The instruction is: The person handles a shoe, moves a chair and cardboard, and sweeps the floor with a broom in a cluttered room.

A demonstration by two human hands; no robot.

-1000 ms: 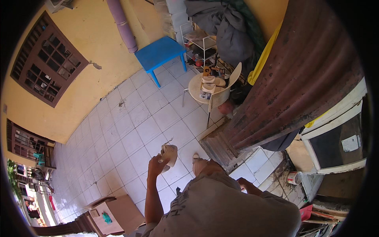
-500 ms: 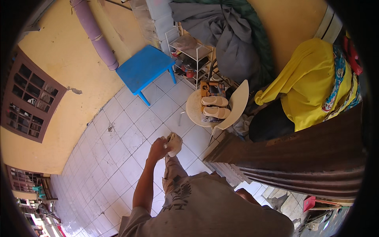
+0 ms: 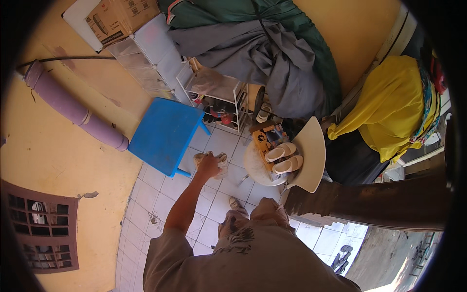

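My left hand (image 3: 209, 166) reaches forward over the tiled floor, fingers closed on pale beige shoes (image 3: 221, 170). They look like a pair, though the hand covers their middle. To the left of them stands a low blue plastic table (image 3: 163, 136). On the right, a cream chair (image 3: 314, 155) carries an orange-and-black box (image 3: 264, 141) with a pair of cream slip-on shoes (image 3: 287, 164) on top. My right hand is out of sight.
A white shoe rack (image 3: 238, 109) stands ahead, beside translucent drawers (image 3: 146, 61). A grey cover (image 3: 272, 63) drapes over something behind the chair. Yellow cloth (image 3: 384, 107) hangs at right, above a dark wooden edge (image 3: 365, 202). A purple-wrapped pipe (image 3: 78, 109) leans along the left wall.
My left hand has moved forward with the shoes, from near my body to between the blue table and the chair. The view has shifted closer to the rack.
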